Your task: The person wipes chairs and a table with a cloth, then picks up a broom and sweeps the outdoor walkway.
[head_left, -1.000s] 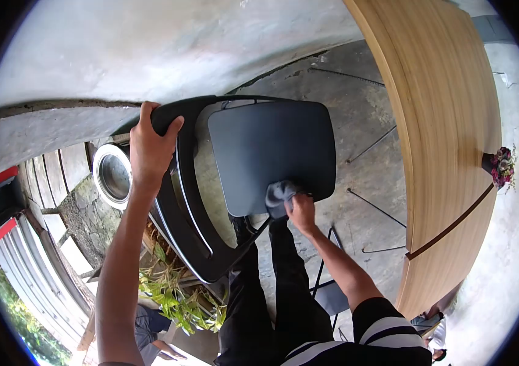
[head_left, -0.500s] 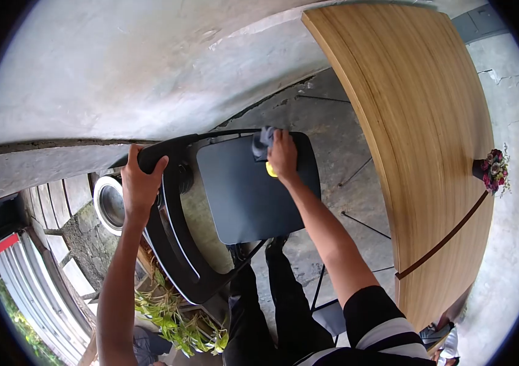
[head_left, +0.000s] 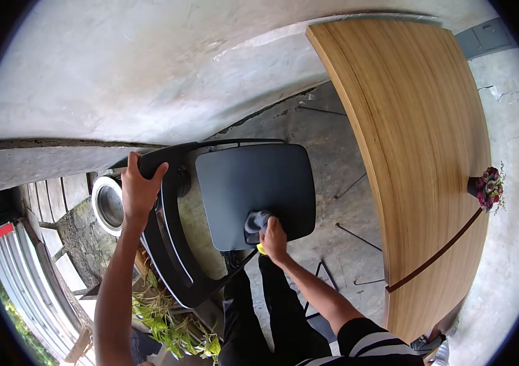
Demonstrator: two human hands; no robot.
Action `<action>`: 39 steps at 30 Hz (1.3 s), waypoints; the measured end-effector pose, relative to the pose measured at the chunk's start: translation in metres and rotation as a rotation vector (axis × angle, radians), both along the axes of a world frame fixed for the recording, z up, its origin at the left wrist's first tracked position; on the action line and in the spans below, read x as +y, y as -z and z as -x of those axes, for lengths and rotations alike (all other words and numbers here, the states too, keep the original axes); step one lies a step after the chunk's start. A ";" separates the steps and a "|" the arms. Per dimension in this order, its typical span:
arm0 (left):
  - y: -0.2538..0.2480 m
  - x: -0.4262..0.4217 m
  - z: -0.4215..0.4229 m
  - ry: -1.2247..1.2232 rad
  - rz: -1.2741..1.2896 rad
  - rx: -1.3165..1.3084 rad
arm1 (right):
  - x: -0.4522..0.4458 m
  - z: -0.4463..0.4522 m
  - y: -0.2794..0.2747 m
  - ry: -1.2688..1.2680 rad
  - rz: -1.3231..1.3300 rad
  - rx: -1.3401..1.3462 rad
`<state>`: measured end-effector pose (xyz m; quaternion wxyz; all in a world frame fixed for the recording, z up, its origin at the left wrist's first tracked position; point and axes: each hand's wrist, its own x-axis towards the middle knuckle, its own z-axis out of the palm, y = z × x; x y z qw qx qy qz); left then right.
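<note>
A black chair (head_left: pixel 253 177) stands in front of me, its flat seat facing up. My left hand (head_left: pixel 140 189) is closed around the top end of the chair's backrest (head_left: pixel 171 157), thumb on one side and fingers on the other. My right hand (head_left: pixel 274 241) grips a dark grey cloth (head_left: pixel 254 226) and presses it on the seat near the edge closest to me. A small yellow piece (head_left: pixel 262 249) shows under that hand; what it is I cannot make out.
A wooden table (head_left: pixel 418 152) fills the right side, with a small flower pot (head_left: pixel 486 188) on it. Grey wall (head_left: pixel 137 73) runs behind the chair. To the left are a round white-rimmed object (head_left: pixel 108 206) and a leafy plant (head_left: pixel 171 320).
My right hand has moved the cloth from the far part of the seat toward me, to the near edge. My left hand keeps its hold on the backrest.
</note>
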<state>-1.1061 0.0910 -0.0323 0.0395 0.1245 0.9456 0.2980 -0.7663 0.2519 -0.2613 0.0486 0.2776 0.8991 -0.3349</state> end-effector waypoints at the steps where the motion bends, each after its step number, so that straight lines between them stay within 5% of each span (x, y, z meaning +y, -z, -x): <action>1: 0.002 -0.002 0.000 0.009 0.003 0.011 | -0.007 0.009 0.002 0.000 -0.004 0.004; 5: 0.000 0.001 0.001 0.003 0.007 0.000 | -0.018 0.033 0.003 -0.040 0.055 0.007; 9: -0.002 0.003 -0.001 -0.008 0.024 -0.015 | 0.062 0.098 -0.003 0.067 -0.081 0.252; 11: -0.006 0.006 -0.003 -0.010 0.028 -0.017 | 0.113 0.126 -0.033 0.130 -0.146 0.030; 17: -0.005 0.004 -0.002 -0.023 0.019 -0.053 | 0.174 0.118 -0.025 0.112 -0.238 -0.009; 22: 0.000 0.000 0.000 0.036 -0.007 0.018 | 0.079 0.074 -0.008 0.146 -0.303 -0.002; 29: -0.014 0.009 -0.001 -0.031 0.012 -0.102 | -0.047 0.128 0.016 -0.213 -0.221 0.232; 34: -0.009 0.005 -0.001 -0.053 0.020 -0.141 | 0.019 0.209 0.018 -0.280 -0.228 0.334; 39: -0.001 0.000 0.001 0.002 -0.058 -0.036 | 0.126 0.205 0.003 0.003 -0.382 0.224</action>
